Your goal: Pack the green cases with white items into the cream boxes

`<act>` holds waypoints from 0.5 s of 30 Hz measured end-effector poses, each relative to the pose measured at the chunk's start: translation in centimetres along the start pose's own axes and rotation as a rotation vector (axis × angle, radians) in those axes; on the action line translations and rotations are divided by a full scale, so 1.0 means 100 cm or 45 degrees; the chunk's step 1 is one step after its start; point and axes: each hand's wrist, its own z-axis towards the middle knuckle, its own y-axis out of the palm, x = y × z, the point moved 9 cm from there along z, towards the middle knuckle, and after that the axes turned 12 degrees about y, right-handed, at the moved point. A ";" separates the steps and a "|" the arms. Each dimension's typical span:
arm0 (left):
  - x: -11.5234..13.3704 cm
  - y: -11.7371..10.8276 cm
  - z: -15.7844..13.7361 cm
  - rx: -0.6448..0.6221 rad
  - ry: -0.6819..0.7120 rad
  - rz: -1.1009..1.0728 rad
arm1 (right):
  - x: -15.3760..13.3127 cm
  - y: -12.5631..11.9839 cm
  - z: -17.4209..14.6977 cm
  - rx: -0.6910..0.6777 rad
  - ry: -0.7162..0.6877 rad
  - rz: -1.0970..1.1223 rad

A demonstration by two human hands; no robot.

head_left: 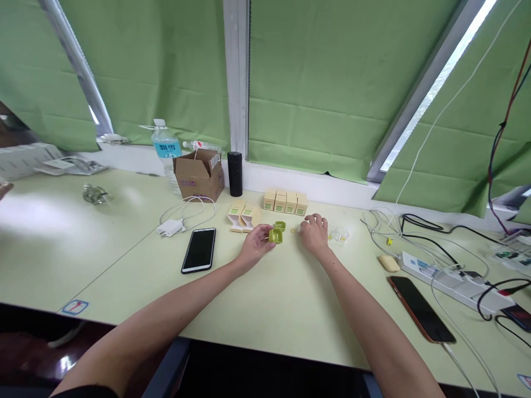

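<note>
My left hand (257, 243) grips a small olive-green case (275, 236) by its side. The case is hinged, with its square lid tipped up behind the hollow base. To the right, my right hand (315, 234) is low over the table with its fingers curled down and together. What lies under those fingertips is hidden. Small yellowish bits (292, 230) sit between the two hands. Just right of my right hand lie clear plastic pieces (340, 235) with yellow spots. Two opened cream cartons (243, 216) stand beyond my left hand.
Several closed cream boxes (285, 202) line up at the back, near a black flask (235, 174) and a brown carton (199, 176). A phone (199, 250) lies left. On the right are another phone (422, 308), a power strip (450, 280) and tangled cables. Another person's hand (5, 189) shows far left.
</note>
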 end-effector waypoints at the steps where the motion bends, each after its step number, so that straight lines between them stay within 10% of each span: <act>1: 0.001 0.000 0.000 -0.001 0.005 0.001 | 0.002 -0.005 -0.001 0.021 0.025 0.055; 8: 0.009 0.005 -0.001 0.020 0.063 -0.006 | 0.017 -0.020 -0.041 -0.039 0.399 1.411; 15: 0.017 0.011 -0.005 -0.055 0.118 0.117 | -0.007 -0.012 -0.070 -0.277 0.485 1.770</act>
